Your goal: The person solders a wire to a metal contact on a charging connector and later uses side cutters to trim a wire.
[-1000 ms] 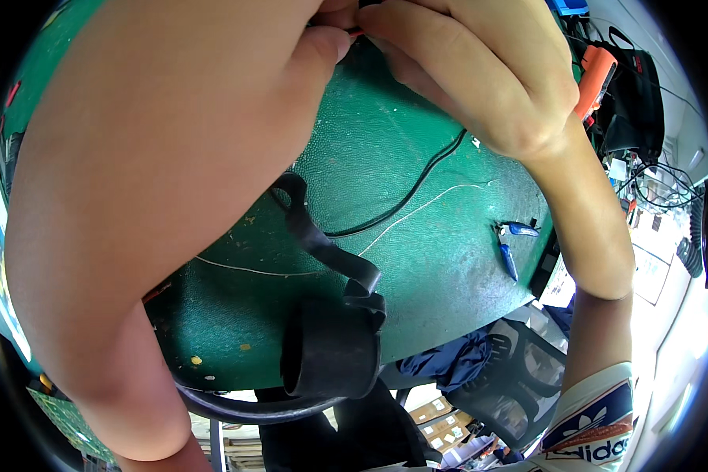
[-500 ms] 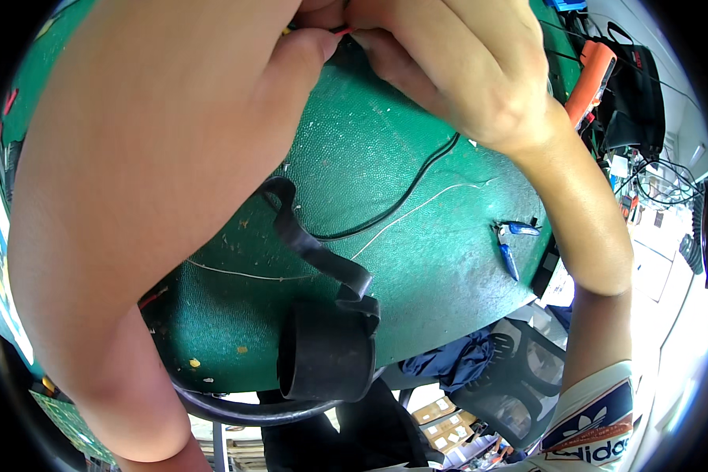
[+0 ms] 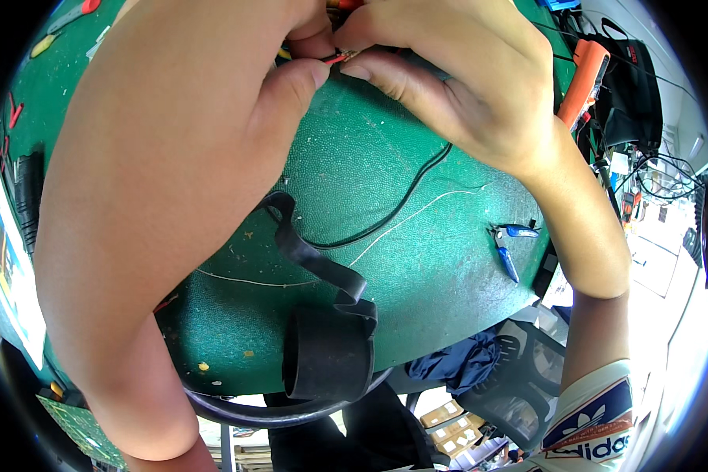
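Your two bare hands met near the upper edge of the head view, above a green, textured tabletop (image 3: pixel 417 275). Between them lay a thin red insulated wire with a bare, copper-coloured end (image 3: pixel 337 59). Your left hand (image 3: pixel 287 82) grasped the red insulation, its thumb pressing from below and its fingers partly hidden behind the forearm. Your right hand (image 3: pixel 480 86) had thumb and forefinger slightly parted about the bare strands; whether they touched the strands, you could not tell from this view.

Below your hands, a black cable (image 3: pixel 426 173) curved across the tabletop beside a thin, pale wire (image 3: pixel 397 223). A flat, black, curling strap (image 3: pixel 311 252) led down to a wide, black, hollow cylinder (image 3: pixel 330 358) at the table's lower edge. Small cutters with blue handles (image 3: pixel 508 265) rested, spread apart, to the right. Beyond your right wrist stood out an orange, elongated device (image 3: pixel 586 79) and, next to it, a black bag (image 3: pixel 633 94). At lower right, a dark blue cloth (image 3: pixel 456 366) lay against a grey plastic chair (image 3: pixel 519 385).
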A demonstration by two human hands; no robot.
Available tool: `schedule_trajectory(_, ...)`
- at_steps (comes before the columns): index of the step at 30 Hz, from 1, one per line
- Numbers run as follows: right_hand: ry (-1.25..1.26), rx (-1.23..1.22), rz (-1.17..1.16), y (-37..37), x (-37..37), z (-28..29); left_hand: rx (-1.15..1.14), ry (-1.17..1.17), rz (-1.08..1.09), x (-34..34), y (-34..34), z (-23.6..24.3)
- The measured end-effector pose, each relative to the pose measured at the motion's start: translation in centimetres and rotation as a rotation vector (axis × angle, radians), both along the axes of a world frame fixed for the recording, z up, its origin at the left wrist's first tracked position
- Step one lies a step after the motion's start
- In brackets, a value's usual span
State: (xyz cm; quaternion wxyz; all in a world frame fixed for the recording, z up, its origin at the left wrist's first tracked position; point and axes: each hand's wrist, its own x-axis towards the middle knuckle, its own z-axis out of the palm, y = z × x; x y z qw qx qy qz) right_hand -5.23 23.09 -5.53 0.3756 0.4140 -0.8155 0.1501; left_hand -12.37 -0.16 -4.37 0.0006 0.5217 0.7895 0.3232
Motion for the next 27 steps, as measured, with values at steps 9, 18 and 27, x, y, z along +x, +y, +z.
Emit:
schedule_trajectory(9, -0.301, -0.25, 0.011, -1.1, 0.9, 0.0, -0.012, 0.011, 0.005, -0.1, -0.2, 0.6)
schedule_trajectory(18, -0.118, 0.124, -0.043, -0.8, 0.4, 2.4, 0.007, -0.002, -0.009, -0.2, 0.5, -0.1)
schedule_trajectory(27, -0.055, 0.185, -0.1, 0.6, -0.6, 0.5, 0.015, 0.0, -0.006, -0.3, 0.7, 0.1)
